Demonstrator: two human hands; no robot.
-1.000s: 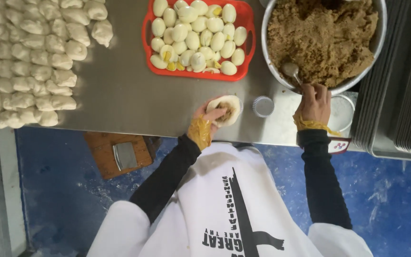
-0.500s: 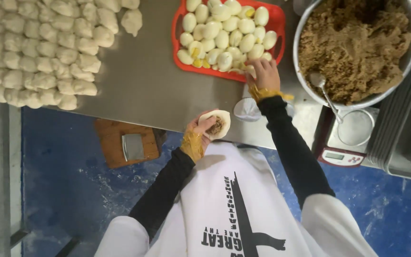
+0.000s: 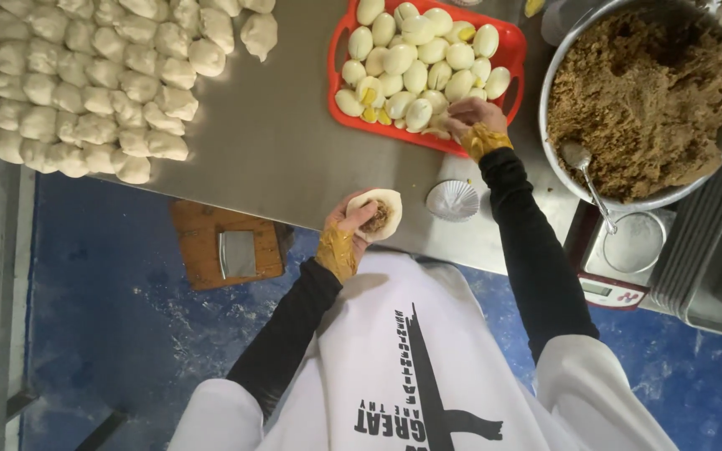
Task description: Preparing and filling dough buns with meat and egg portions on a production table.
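Note:
My left hand [image 3: 347, 227] cups a round flat piece of dough [image 3: 376, 214] with a dab of brown filling in its middle, held over the near edge of the steel table [image 3: 282, 142]. My right hand [image 3: 471, 117] reaches into the near edge of the red tray [image 3: 340, 63], fingers closing on one of the egg halves [image 3: 418, 75] piled there. Both wrists wear yellowish glove cuffs over black sleeves.
A big metal bowl of brown filling [image 3: 641, 92] with a spoon [image 3: 582, 167] stands at right, above a small scale [image 3: 616, 267]. Several dough balls [image 3: 77, 79] lie in rows at left. A paper cup liner [image 3: 451, 200] sits near the table edge. A wooden stool [image 3: 226, 245] stands on the blue floor.
My right hand left the filling bowl and moved left to the red tray of egg halves. The dough in my left hand now carries filling. The view shifted slightly.

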